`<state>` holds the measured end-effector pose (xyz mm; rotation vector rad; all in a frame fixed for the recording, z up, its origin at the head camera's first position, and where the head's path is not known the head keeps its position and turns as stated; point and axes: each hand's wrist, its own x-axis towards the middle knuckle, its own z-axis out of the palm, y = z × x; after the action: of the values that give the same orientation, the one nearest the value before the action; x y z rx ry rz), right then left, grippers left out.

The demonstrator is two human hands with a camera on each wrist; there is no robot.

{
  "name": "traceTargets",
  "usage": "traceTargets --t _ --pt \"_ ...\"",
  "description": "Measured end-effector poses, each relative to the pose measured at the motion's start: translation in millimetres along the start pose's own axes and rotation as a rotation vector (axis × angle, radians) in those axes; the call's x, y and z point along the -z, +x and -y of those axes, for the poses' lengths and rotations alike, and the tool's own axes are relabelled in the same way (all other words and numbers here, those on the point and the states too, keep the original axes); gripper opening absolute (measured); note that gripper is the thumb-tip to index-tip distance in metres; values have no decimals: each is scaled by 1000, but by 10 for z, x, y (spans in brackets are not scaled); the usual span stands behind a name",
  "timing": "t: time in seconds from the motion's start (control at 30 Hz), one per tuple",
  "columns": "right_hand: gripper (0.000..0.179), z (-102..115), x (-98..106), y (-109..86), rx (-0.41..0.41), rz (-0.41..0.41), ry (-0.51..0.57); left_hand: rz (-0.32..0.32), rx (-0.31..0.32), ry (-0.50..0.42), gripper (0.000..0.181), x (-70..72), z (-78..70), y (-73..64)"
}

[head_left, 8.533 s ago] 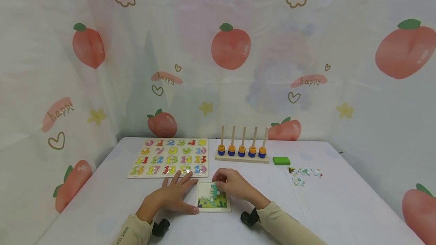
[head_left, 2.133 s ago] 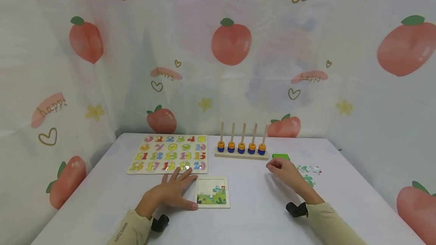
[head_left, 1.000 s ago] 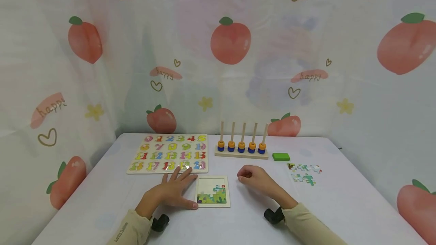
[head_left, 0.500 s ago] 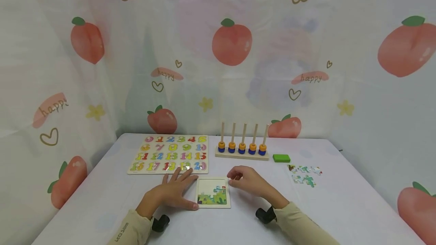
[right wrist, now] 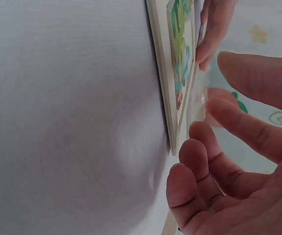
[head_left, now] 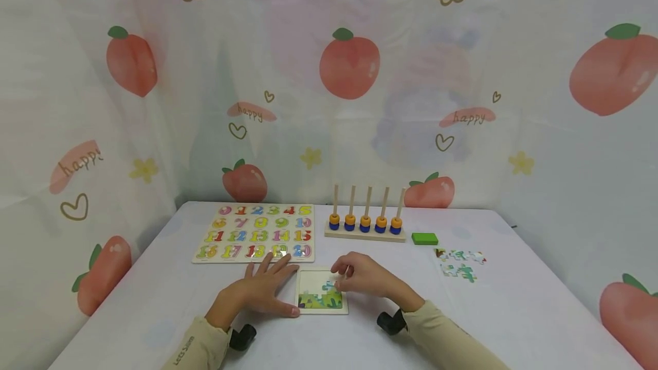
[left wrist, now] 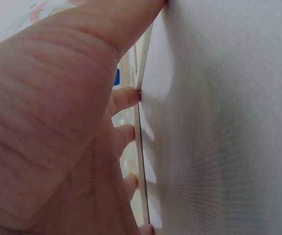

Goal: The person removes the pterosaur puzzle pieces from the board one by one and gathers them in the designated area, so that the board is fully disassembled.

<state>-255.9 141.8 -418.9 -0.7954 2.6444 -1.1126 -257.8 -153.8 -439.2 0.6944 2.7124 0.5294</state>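
Note:
A small square jigsaw tray lies before me, with green grass pieces along its bottom and a teal piece at the right. My left hand is spread flat at its left side. The thumb touches the lower left corner, the index fingertip the upper left, and other fingertips rest at the number board's near edge. My right hand hovers over the tray's upper right. In the right wrist view its fingers are loosely bent, the thumb stands apart, and I see nothing held between them.
Several loose jigsaw pieces lie on the right of the white-covered table. Behind them is a green block. A wooden peg stand with orange and blue beads stands at the back. Patterned cloth walls surround the table.
A teal piece that my right hand held over the tray earlier now lies among the loose pieces at the right. The right hand has come back left to the tray; the left stays put.

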Motion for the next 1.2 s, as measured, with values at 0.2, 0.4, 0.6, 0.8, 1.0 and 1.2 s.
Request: traceTargets --t 0.2,0.4,0.6,0.8,1.0,1.2 --pt "21 -6 -71 35 -10 37 -11 7 30 25 104 29 -66 -35" --pt "18 19 -86 29 -9 49 -40 16 25 17 107 23 -44 -7" --pt "16 29 -130 33 -24 52 -77 17 21 2 107 38 -46 -21" --pt "17 52 -152 59 -15 68 -135 10 14 -13 108 4 11 -6" --pt "23 70 -157 69 4 71 -135 21 20 -8 109 12 21 3" --pt "23 85 -141 57 35 74 -102 13 3 -7 108 21 -2 0"
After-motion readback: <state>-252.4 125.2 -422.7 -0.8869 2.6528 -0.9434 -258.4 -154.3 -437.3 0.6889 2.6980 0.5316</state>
